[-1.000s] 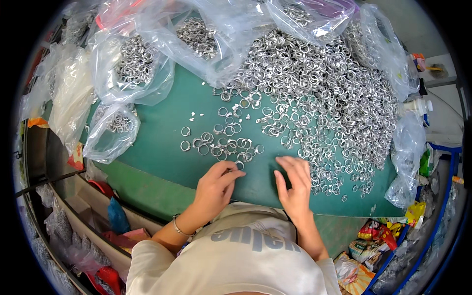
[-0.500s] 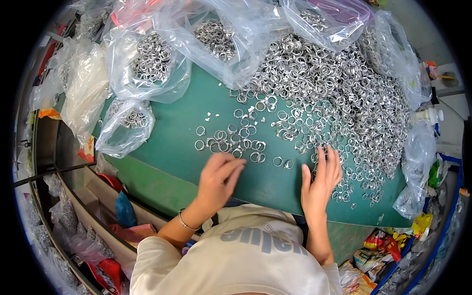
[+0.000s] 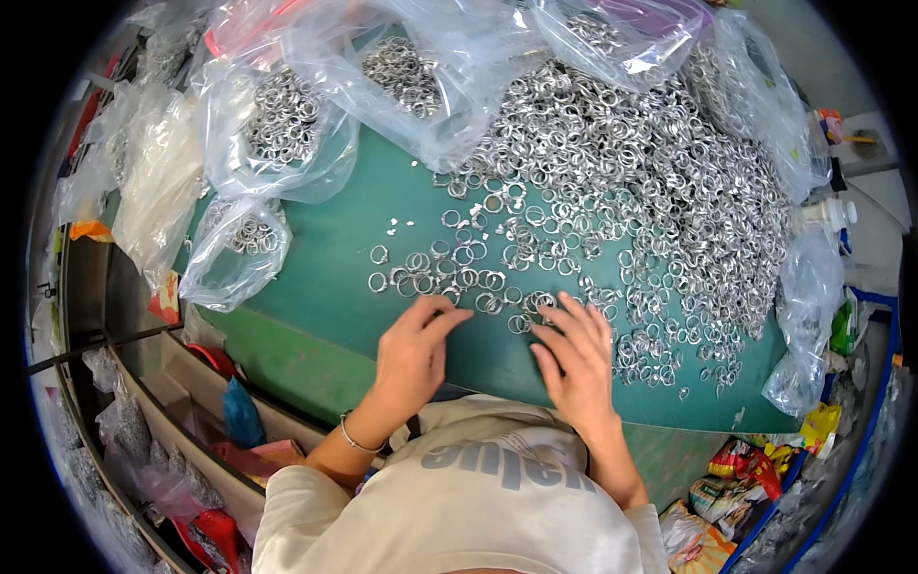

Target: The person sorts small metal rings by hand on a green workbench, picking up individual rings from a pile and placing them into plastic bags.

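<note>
Loose silver metal rings lie on the green tabletop [image 3: 316, 316]. My left hand [image 3: 411, 346] is just below a small cluster of rings [image 3: 421, 275], its index finger stretched toward them and its thumb apart; nothing shows in it. To the right, my right hand [image 3: 578, 364] has its fingers spread, the fingertips among some rings [image 3: 532, 311] at the near edge of the scatter. A large heap of rings [image 3: 660, 163] covers the back right of the table and thins out toward my right hand.
Clear plastic bags holding rings stand along the back, one bag [image 3: 325, 158] at the back left and a smaller bag [image 3: 206, 277] nearer. An empty-looking bag [image 3: 808, 325] hangs at the right edge. An open drawer [image 3: 182, 383] is at the lower left. Tiny white bits [image 3: 402, 225] dot the table.
My right hand has moved left, and several rings now lie closer to the left cluster. My left hand has shifted slightly, its thumb and index finger farther apart. The view has shifted a little.
</note>
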The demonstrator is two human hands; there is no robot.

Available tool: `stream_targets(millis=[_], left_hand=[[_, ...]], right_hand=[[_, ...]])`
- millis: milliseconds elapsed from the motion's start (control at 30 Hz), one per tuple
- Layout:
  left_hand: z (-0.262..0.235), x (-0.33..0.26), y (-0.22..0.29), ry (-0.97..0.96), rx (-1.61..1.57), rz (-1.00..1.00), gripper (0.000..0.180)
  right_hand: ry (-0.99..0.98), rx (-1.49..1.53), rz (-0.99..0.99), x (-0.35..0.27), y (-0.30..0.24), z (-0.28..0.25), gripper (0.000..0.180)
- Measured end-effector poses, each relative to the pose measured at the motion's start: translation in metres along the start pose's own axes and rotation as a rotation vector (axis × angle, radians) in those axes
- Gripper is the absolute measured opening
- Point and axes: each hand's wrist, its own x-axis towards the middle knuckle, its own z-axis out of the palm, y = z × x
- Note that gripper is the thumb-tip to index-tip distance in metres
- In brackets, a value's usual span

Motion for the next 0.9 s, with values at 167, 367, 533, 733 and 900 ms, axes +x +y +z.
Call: stream_targets(millis=[167, 367, 533, 733, 900], left_hand=[[0.006, 0.003, 0.007, -0.137, 0.011, -0.003, 0.044], [0.036, 0.013, 0.026, -0.282, 0.107, 0.104, 0.039], [0.029, 0.02, 0.016, -0.158, 0.204, 0.08, 0.025], [0.039, 0.021, 0.03, -0.17, 0.062, 0.13, 0.028], [0.075, 0.022, 0.06, -0.392, 0.041, 0.284, 0.027]], right_hand=[[0.087, -0.221, 0.291, -0.021, 0.0, -0.004, 0.044], [-0.081, -0.177, 0.129, -0.006, -0.013, 0.009, 0.051], [0.173, 0.038, 0.031, -0.03, -0.006, 0.006, 0.033], [0.608, -0.13, 0.443, -0.071, 0.024, -0.02, 0.019], [0.637, -0.105, 0.553, -0.09, 0.038, -0.043, 0.016]])
